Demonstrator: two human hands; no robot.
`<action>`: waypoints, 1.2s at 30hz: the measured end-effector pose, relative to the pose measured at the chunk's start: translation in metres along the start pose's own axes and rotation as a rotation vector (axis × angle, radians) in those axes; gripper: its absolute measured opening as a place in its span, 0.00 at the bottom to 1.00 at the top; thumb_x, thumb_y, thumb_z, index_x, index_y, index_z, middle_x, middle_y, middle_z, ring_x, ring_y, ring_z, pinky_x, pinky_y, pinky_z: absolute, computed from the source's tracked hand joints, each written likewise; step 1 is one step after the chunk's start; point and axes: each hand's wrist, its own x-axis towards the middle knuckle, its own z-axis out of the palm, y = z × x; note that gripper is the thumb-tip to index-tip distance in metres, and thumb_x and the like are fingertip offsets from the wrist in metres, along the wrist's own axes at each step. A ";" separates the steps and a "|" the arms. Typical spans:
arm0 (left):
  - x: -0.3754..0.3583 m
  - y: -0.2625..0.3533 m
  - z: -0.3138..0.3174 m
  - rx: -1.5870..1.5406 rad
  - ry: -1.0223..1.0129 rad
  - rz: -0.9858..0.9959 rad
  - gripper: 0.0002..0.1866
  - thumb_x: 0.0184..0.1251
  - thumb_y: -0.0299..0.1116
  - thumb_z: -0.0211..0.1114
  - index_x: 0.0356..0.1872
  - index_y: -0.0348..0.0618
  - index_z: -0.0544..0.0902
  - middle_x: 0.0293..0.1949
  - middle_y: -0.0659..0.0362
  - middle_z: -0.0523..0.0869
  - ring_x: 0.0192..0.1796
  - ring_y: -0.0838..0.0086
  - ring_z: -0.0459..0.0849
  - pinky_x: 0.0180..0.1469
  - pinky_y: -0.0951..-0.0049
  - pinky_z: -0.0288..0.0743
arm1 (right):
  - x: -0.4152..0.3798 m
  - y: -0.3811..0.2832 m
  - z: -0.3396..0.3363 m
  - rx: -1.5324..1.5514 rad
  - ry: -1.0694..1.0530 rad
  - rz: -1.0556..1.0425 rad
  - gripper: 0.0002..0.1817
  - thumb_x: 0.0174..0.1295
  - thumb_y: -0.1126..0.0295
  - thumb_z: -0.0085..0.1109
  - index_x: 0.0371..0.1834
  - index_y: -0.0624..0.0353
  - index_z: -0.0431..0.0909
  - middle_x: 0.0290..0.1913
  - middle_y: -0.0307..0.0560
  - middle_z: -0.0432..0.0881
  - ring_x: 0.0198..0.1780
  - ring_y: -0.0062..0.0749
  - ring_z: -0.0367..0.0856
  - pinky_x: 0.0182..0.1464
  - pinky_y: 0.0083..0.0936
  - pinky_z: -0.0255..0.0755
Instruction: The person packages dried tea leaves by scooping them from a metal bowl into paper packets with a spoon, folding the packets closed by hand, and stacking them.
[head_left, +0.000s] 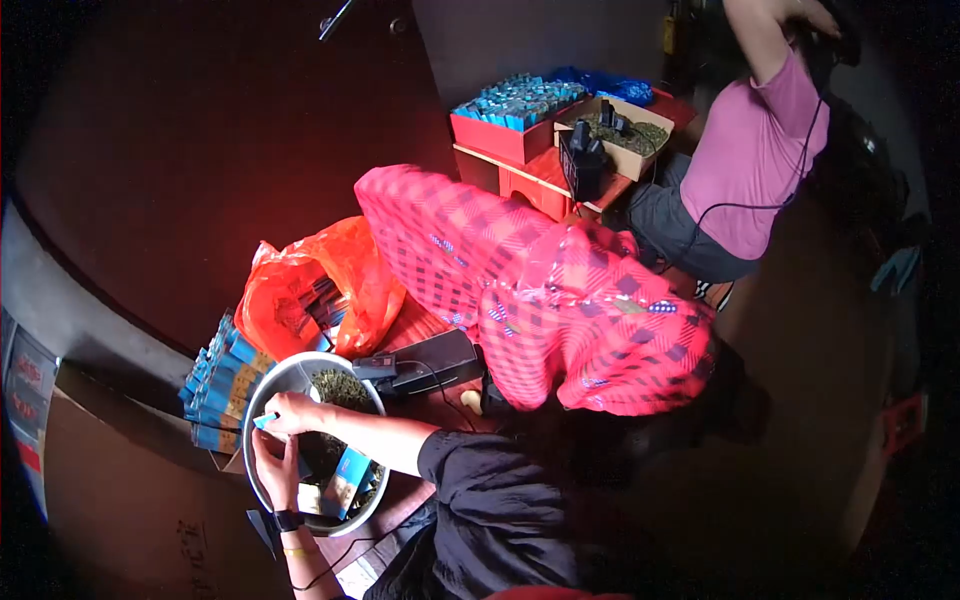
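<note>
My right hand [298, 412] reaches over a round metal basin [377, 398] with its fingers closed on a small blue packet [265, 421]. Just below it, my left hand [276, 468], with a black band at the wrist, is raised beside the packet, fingers bent up towards it. What the left hand grips, if anything, is hidden. Dried green leaves [340, 386] lie in the basin. A blue-and-tan packet [348, 478] leans on them near a small pale block [310, 498].
Stacked blue-and-tan packets [215, 390] stand left of the basin. Behind it sits an orange plastic bag [370, 290]; a black box [435, 362] lies right. A person in pink checks [530, 290] bends close by. A person in a pink shirt [745, 170] is near a red box of packets [500, 137].
</note>
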 end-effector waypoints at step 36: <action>0.015 0.006 -0.009 -0.014 0.134 0.275 0.24 0.56 0.35 0.70 0.54 0.38 0.78 0.39 0.46 0.86 0.41 0.53 0.85 0.44 0.58 0.77 | -0.003 -0.006 -0.004 -0.059 0.029 0.013 0.12 0.57 0.60 0.62 0.31 0.57 0.80 0.29 0.51 0.84 0.34 0.44 0.85 0.37 0.39 0.76</action>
